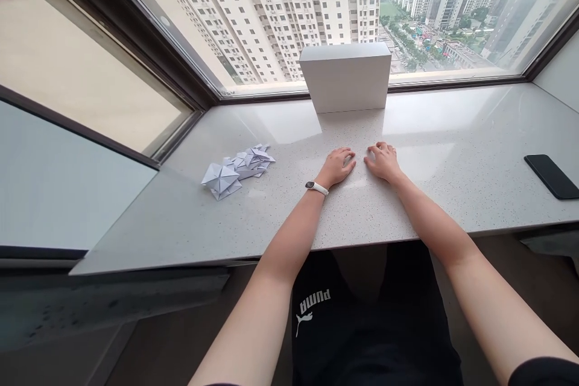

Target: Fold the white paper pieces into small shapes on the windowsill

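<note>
While flat on the counter, left hand and right hand hold nothing; folded paper shapes sit leftward, probably out of the way.

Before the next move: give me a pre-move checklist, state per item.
1. Left hand holds nothing, flat on counter: ok.
2. Right hand holds nothing, flat beside it: ok.
3. White box upright beyond both hands, untouched: ok.
4. Folded paper pieces left of left hand, not touched: ok.
5. Phone flat at far right, away from hands: ok.
6. Box contents: cannot tell.
</note>
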Motion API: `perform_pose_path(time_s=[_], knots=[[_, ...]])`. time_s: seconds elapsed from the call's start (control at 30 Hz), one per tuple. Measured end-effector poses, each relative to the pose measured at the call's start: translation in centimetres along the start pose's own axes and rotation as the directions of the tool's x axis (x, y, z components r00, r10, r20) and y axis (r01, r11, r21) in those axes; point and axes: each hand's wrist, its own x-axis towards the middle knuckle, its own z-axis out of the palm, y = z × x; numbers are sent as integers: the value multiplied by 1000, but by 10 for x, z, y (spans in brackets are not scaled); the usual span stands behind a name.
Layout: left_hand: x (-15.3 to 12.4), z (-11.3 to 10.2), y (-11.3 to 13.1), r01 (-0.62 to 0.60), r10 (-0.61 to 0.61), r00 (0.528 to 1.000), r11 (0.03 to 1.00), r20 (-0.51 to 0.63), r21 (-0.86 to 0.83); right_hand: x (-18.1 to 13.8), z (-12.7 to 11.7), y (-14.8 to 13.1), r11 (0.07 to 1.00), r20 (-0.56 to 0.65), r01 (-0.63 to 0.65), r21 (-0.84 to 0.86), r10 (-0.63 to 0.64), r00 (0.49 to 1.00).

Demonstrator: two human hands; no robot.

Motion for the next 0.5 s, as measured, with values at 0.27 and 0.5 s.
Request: perform_pose_path(time_s=[0.27,0.5], knots=[[-1,0,-3,-5,5,1000,1000,6,-7,-4,0,-5,1000,38,14,-25,-13,999],[0,0,0,2,-3,1000,998,-10,-62,-4,0,-2,1000,14,9,-25,-9,1000]])
